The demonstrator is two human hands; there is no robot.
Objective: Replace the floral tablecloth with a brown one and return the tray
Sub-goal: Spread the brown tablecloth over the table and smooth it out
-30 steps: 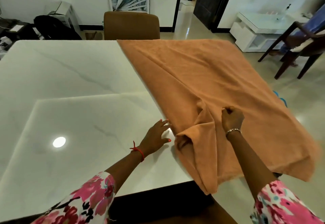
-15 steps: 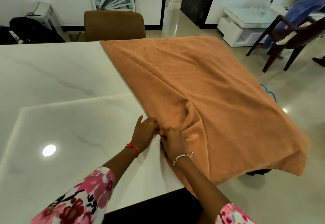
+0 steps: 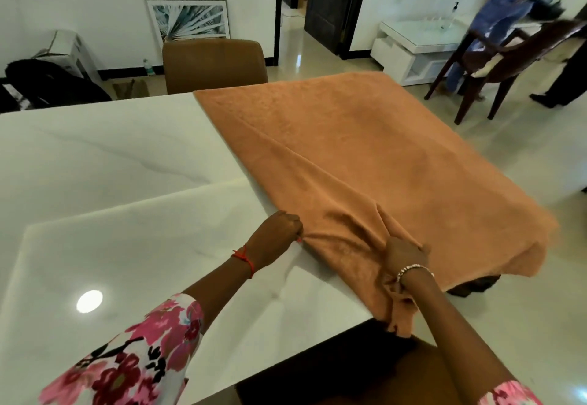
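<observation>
Head view. A white marble counter (image 3: 111,182) fills the foreground of the room, with a tan chair (image 3: 212,61) at its far edge and glossy floor (image 3: 508,150) off its right side.

The brown tablecloth (image 3: 381,156) covers only the counter's right part, and its right margin hangs past the counter's right edge. Its long crease runs diagonally from the counter's far edge toward the near edge.

Both grips sit at the cloth's near left end. The left hand (image 3: 276,233), fingers curled tight, pinches the cloth's left edge on the counter top. The right hand (image 3: 403,253), just beside it toward the counter's right edge, clutches a bunched fold, with loose cloth trailing toward the counter's near edge.

From the grips, nearly all the cloth lies ahead and to the right, and bare marble lies to the left. The left hand is nearer that bare side, so the spreading pull probably goes leftward across the counter. Pose: both hands are knuckles-up, low on the counter, reaching forward.
</observation>
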